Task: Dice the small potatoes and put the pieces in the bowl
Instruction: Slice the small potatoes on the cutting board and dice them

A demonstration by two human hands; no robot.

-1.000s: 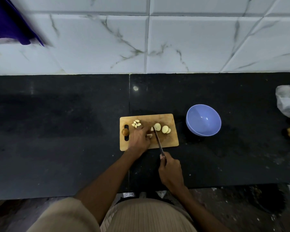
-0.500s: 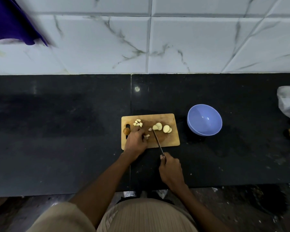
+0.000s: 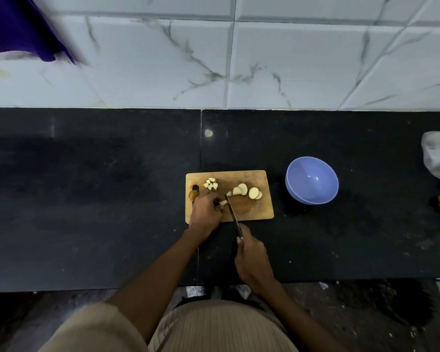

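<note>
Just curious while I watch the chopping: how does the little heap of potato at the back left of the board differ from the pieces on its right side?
The diced pieces are small, angular chunks bunched together; the round slices are larger, flat discs, overlapping in a row. Both are pale cut potato on the cutting board.

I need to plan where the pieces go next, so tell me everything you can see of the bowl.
The bowl is round, lavender-blue, smooth and glossy, plastic by its look, with a small highlight inside. It stands upright on the black counter, right of the wooden cutting board and apart from it. No potato pieces show inside. Neither hand touches it.
</note>
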